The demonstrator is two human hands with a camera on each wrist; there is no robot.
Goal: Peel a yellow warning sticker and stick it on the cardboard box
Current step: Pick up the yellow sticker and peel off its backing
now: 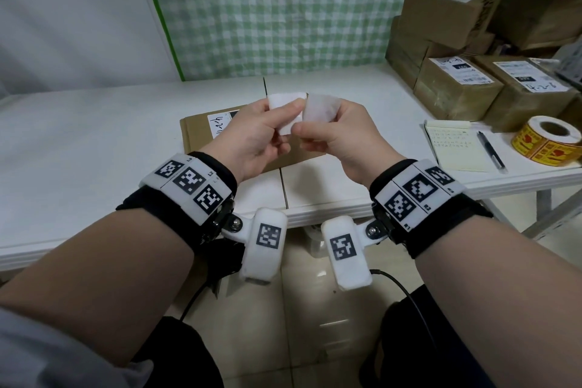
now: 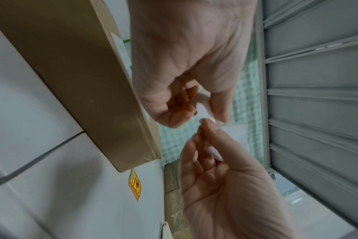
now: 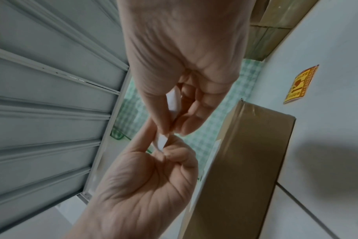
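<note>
Pinching white sticker point(image 1: 285, 110): left hand point(image 1: 255, 138); pinching translucent backing point(image 1: 321, 109): right hand point(image 1: 340, 142); above cardboard box point(image 1: 196, 132)

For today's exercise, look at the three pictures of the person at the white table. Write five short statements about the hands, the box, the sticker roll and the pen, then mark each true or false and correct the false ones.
1. Both hands pinch white paper pieces above the flat brown cardboard box. True: left hand, right hand.
2. The roll of yellow warning stickers stands on the cardboard box. False: it stands on the white table, far right.
3. A black pen lies on a pale yellow notepad. True.
4. The right hand grips the pen. False: it pinches a white paper piece.
5. The box on the table is open. False: it lies closed, with a white label on top.
</note>
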